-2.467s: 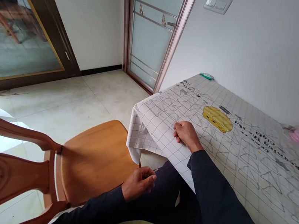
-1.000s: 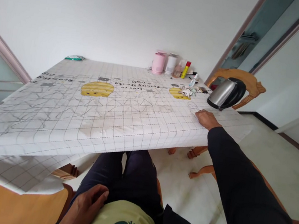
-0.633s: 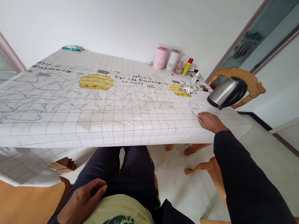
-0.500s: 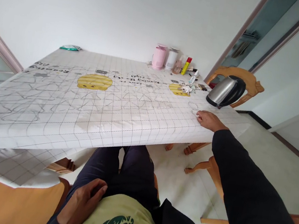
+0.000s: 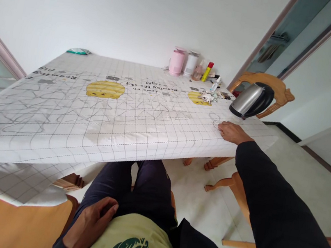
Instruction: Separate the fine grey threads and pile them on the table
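My right hand point(image 5: 231, 132) rests on the white gridded tablecloth point(image 5: 151, 138), near the table's right front. Its fingers are curled together; what they pinch, if anything, I cannot make out. Just left of the fingertips, a thin grey curved outline point(image 5: 214, 117) shows on the cloth, either printed or lying there. Beyond this hand stands a steel kettle point(image 5: 246, 101) with a black handle, apart from it. My left hand point(image 5: 91, 223) lies in my lap against the yellow-green shirt point(image 5: 135, 239). Its fingers are loosely bent, thumb apart from them, with nothing visible in between.
Along the wall stand a pink container point(image 5: 177, 62), a white one point(image 5: 191, 64), a pinkish bottle point(image 5: 197, 71) and a yellow can with a red cap point(image 5: 206, 73). A crumpled whitish item point(image 5: 208, 97) lies before them. A green packet point(image 5: 78, 51) sits far left. Wooden chairs point(image 5: 264, 78) flank the table.
My right hand has turned slightly, its fingertips now lower against the cloth. The left hand and the kettle keep their places; the view has shifted a little.
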The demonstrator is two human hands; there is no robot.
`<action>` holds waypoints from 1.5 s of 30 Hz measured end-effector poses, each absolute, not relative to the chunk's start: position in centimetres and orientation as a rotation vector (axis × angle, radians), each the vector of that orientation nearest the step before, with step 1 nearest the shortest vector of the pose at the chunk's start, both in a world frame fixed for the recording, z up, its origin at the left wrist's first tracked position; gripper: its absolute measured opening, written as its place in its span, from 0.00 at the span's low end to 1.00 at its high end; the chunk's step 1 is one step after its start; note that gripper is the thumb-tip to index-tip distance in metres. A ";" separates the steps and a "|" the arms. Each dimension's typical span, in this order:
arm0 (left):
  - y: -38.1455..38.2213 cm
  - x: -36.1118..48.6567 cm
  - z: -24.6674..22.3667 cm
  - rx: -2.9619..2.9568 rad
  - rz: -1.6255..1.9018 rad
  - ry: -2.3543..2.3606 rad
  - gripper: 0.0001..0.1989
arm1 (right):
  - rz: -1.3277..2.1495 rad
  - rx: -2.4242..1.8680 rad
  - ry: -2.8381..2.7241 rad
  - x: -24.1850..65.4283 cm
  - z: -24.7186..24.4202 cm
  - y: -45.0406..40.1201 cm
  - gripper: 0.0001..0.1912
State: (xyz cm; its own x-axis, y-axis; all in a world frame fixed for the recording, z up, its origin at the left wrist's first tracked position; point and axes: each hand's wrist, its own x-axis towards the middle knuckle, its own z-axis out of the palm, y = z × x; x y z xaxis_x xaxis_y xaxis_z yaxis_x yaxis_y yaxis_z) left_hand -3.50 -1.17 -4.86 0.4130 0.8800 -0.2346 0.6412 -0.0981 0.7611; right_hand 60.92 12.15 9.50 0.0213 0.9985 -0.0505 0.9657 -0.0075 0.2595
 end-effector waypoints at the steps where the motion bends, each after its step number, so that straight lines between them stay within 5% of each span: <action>1: -1.2 -3.5 -4.9 1.830 0.351 1.311 0.21 | 0.208 2.091 2.041 61.1 9.5 12.0 0.11; 12: -1.0 -3.1 -4.7 1.878 0.357 1.300 0.21 | 0.242 2.380 1.814 62.3 9.4 13.2 0.20; 45: -1.1 -2.7 -4.5 1.836 0.245 1.294 0.22 | 0.300 1.991 1.858 61.8 9.8 14.6 0.19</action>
State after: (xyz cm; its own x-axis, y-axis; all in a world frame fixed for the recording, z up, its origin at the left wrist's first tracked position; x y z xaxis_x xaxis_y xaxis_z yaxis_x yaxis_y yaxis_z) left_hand -2.70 -1.06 -4.54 0.4446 0.8445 -0.2984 0.6772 -0.0989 0.7291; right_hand 61.79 14.65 9.81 0.0938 0.9892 -0.1127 0.9033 -0.0370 0.4273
